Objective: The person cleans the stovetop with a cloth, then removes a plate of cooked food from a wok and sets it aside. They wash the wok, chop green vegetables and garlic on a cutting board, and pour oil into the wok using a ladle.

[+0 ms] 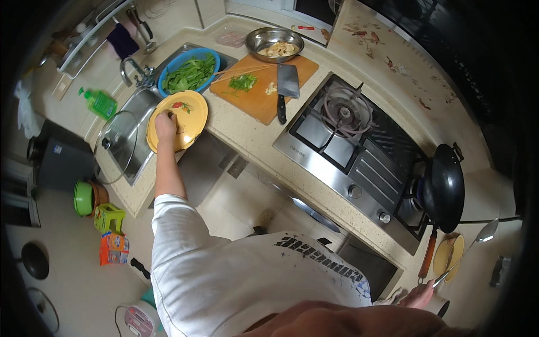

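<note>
My left hand [165, 125] is on a round yellow enamel lid or plate [196, 103] with a red flower print. Its fingers are curled near the middle, and what they pinch is hidden beneath them. The yellow piece overlaps the edge of the steel sink [137, 158] and the counter corner. Beyond it, a blue basin [158, 80] holds leafy greens [189, 72]. At the lower right, my right hand [417, 295] grips the handle of a metal spatula [486, 232], whose blade points away from me. A yellow dish [442, 263] lies beside the spatula.
A cleaver [288, 82], chopsticks [242, 71] and chopped greens [243, 82] lie on a wooden board [257, 103]. A steel bowl [252, 40] holds pale food pieces. A black wok [444, 187] sits on the gas hob [320, 147]. A glass lid [120, 164] leans by the sink.
</note>
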Motion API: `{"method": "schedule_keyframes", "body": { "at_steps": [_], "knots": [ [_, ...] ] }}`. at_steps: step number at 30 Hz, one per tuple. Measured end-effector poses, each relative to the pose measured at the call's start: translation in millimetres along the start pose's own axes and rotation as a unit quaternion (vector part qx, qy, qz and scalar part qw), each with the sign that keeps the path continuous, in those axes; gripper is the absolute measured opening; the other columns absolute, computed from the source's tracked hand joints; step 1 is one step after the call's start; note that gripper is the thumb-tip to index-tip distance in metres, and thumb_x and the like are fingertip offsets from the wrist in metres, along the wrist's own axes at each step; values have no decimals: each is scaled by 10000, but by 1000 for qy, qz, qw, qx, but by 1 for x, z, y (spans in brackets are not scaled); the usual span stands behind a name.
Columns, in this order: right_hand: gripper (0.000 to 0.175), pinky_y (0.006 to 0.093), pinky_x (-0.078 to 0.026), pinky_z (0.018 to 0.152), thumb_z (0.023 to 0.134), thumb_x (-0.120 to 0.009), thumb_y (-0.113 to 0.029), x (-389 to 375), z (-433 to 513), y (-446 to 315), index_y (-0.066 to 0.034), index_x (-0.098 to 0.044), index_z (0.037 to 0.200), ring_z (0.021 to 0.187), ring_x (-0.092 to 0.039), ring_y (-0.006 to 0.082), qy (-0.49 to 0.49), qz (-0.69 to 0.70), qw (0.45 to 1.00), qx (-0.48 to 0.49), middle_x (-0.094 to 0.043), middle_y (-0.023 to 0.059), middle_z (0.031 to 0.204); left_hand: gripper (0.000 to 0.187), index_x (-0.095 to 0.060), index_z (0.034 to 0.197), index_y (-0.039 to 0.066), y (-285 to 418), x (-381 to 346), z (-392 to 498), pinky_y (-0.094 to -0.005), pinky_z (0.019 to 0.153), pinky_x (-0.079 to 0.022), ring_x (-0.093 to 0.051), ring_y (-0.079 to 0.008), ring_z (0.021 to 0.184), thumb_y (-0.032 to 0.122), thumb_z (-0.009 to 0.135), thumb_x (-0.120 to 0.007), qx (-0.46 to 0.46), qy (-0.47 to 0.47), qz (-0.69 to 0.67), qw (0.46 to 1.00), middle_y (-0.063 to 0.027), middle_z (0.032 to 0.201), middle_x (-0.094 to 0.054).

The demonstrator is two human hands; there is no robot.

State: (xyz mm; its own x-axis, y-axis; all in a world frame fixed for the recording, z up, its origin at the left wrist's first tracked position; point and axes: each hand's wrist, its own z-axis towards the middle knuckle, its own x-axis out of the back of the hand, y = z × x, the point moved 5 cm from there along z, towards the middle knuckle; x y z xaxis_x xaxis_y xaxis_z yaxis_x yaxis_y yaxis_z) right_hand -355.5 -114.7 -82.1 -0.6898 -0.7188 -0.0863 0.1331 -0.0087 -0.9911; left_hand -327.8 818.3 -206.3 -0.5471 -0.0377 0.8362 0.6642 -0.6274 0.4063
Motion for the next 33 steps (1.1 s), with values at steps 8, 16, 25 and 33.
{"method": "schedule_keyframes", "body": {
  "at_steps": [8, 16, 25, 33],
  "knots": [
    [332, 230, -145, 413, 950, -609, -216, -6, -41, -26, -140, -420, 688, 458, -218, 15, 43, -34, 998, 40, -296, -75, 535, 250, -676, 989, 8, -29, -60, 45, -452, 828, -490, -623, -378, 922, 152, 787, -709, -28, -34, -6, 999, -223, 949, -659],
    [245, 211, -190, 383, 933, -609, -186, -12, -53, -25, -185, -459, 739, 434, -284, 13, 108, -32, 992, 53, -318, -109, 558, 373, -629, 906, 1, -60, -115, 65, -459, 608, -512, -651, -360, 798, 354, 936, -512, -168, 0, 103, 980, -252, 845, -647],
    [265, 207, -170, 398, 904, -667, -287, -8, -48, -41, -112, -539, 751, 428, -277, 11, 114, -81, 990, -4, -362, -104, 547, 536, -607, 1182, -10, -44, -114, 92, -468, 834, -493, -587, -428, 989, 452, 913, -569, -117, -73, 91, 986, -218, 1132, -621],
    [330, 218, -266, 425, 900, -663, -361, 66, -11, -34, -71, -601, 757, 459, -362, 34, 196, -255, 945, 64, -436, -72, 551, 402, -637, 1103, 137, 88, 24, -4, -471, 564, -474, -648, -339, 717, 481, 929, -522, -48, 117, 81, 989, -130, 925, -682]
  ]
}}
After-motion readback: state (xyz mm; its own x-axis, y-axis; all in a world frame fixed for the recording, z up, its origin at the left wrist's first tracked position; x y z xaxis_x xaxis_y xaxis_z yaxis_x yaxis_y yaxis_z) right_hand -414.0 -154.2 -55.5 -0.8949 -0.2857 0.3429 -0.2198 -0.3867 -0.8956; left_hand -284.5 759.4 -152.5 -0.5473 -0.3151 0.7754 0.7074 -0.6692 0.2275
